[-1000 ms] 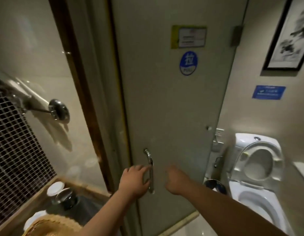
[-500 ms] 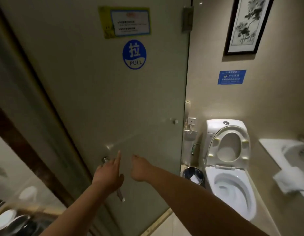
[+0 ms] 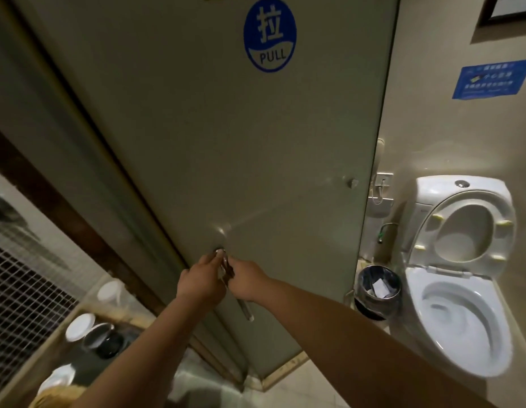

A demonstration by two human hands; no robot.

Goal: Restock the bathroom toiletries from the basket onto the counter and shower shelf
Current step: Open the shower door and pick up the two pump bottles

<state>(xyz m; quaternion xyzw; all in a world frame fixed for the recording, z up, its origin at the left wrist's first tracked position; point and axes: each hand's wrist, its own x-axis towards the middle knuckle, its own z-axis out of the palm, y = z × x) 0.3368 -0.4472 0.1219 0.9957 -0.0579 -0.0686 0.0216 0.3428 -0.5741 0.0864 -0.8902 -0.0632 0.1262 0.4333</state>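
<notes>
My left hand (image 3: 200, 282) and right hand (image 3: 245, 279) both grip the handle (image 3: 244, 308) of the door (image 3: 226, 142); basket (image 3: 54, 396) sits below-left of my left hand, so a hard pull risks swinging the door into it.

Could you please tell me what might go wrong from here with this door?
The left hand and right hand both grip the door handle, and the sticker says PULL, so the door may swing into the person. Opening wide, it might also knock the waste bin beside its right edge.
</notes>
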